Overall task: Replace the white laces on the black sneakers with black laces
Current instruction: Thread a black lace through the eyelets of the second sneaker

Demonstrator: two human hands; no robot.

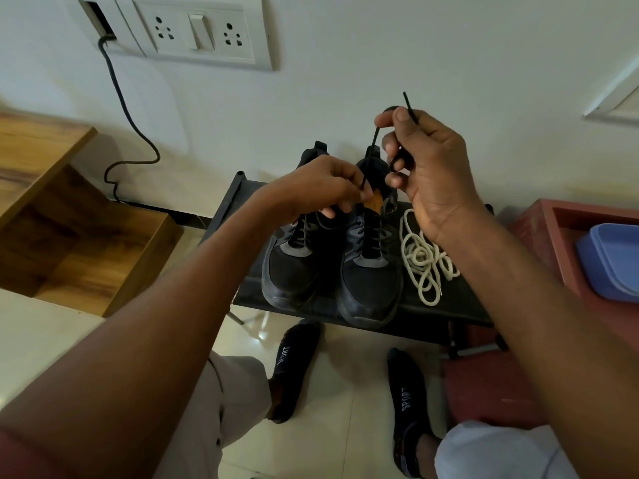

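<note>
At the far left a wooden cabinet (pixel 52 216) stands against the wall, with a black cable (pixel 128 119) running down from a socket plate (pixel 197 32). On a low black bench (pixel 446 305) two black sneakers (pixel 332 267) sit side by side, toes at the near edge, both threaded with dark lace over the lower eyelets. The left hand (pixel 318 184) hovers over the tongues, its fingers curled and pinching the black lace (pixel 371 146) low down. The lace runs taut up to the right hand (pixel 428 167), raised above the right shoe, whose thumb and fingers pinch it near its tip, which pokes out above. A tangle of white laces (pixel 425 261) lies on the bench just right of the right sneaker, toward the near right corner. Further right a blue container (pixel 608 261) sits in a red crate (pixel 553 236).
</note>
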